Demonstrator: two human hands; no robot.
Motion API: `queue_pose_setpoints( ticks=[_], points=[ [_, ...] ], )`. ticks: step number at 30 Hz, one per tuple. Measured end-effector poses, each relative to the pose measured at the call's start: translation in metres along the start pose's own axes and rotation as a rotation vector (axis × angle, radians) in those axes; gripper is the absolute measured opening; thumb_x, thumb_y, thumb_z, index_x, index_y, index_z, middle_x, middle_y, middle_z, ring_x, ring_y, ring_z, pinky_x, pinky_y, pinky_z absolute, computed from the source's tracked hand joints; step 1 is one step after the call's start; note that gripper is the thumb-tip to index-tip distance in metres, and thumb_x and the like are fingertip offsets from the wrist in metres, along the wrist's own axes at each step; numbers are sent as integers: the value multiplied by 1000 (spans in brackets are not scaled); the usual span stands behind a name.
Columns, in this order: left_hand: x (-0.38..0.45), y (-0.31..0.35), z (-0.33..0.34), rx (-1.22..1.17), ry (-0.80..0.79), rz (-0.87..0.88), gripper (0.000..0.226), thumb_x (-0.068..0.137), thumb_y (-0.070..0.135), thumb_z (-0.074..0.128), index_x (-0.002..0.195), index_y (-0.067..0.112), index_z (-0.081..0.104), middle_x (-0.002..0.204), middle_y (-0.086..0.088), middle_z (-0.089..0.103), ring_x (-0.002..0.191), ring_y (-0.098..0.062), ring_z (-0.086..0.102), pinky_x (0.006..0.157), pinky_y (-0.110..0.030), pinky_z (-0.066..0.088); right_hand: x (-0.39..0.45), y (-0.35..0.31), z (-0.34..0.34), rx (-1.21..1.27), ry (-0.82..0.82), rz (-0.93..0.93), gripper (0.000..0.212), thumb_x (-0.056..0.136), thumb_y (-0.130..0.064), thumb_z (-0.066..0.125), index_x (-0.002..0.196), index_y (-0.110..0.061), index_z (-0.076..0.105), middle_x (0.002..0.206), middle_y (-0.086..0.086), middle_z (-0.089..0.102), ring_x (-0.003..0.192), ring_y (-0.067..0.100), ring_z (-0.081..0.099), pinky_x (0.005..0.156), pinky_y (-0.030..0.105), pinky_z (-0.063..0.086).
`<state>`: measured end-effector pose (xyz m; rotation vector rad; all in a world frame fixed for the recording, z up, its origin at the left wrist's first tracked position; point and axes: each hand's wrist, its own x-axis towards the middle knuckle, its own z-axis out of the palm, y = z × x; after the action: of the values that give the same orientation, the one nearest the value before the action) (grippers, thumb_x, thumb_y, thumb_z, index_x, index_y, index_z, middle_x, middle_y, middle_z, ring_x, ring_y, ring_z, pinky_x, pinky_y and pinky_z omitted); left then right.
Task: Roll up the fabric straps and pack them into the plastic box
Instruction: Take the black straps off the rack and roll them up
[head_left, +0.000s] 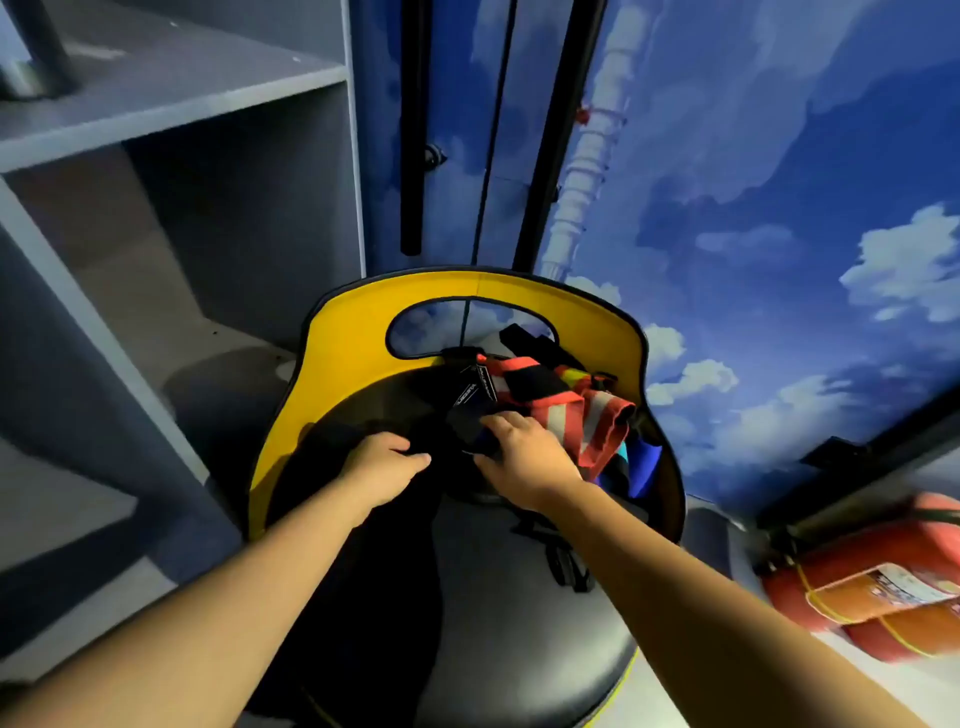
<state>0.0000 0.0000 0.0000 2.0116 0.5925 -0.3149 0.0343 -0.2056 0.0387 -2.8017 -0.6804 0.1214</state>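
While both hands pinch the black strap (470, 423) mid-seat, left hand (384, 465) and right hand (524, 454) could easily let the roll go loose. Other straps (576, 410) heaped at the chair (332, 364) back's right edge might snag, and no box in sight.

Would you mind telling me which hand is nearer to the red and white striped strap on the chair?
Right. The right hand lies just beside the striped strap, gripping dark fabric; the left hand is farther away.

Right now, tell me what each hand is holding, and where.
Both hold a black strap: the left hand grips its left part, the right hand pinches its right end.
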Motion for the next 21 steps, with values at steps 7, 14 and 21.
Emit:
queue_pose_setpoints(
  ticks=[7,14,21],
  points=[
    [1,-7,10,-357,-146,-118,35,97,18,64,132,13,61,113,-5,69,96,-16,67,77,-30,52,14,-6,36,134,-84,121,42,91,-34,67,128,-15,63,122,9,65,115,29,60,95,41,50],
    [1,-1,2,-473,-162,-129,25,101,16,58,124,13,65,111,-6,73,102,-23,69,82,-36,53,30,6,20,341,-31,204,25,92,-21,69,115,-13,74,113,5,74,105,19,67,96,32,51],
    [-13,46,-8,-728,-300,-112,37,98,46,57,118,15,66,114,-7,73,107,-24,67,100,-44,49,17,13,-42,943,28,158,15,95,-11,68,108,-9,74,106,12,75,98,16,69,94,30,53]
  ],
)
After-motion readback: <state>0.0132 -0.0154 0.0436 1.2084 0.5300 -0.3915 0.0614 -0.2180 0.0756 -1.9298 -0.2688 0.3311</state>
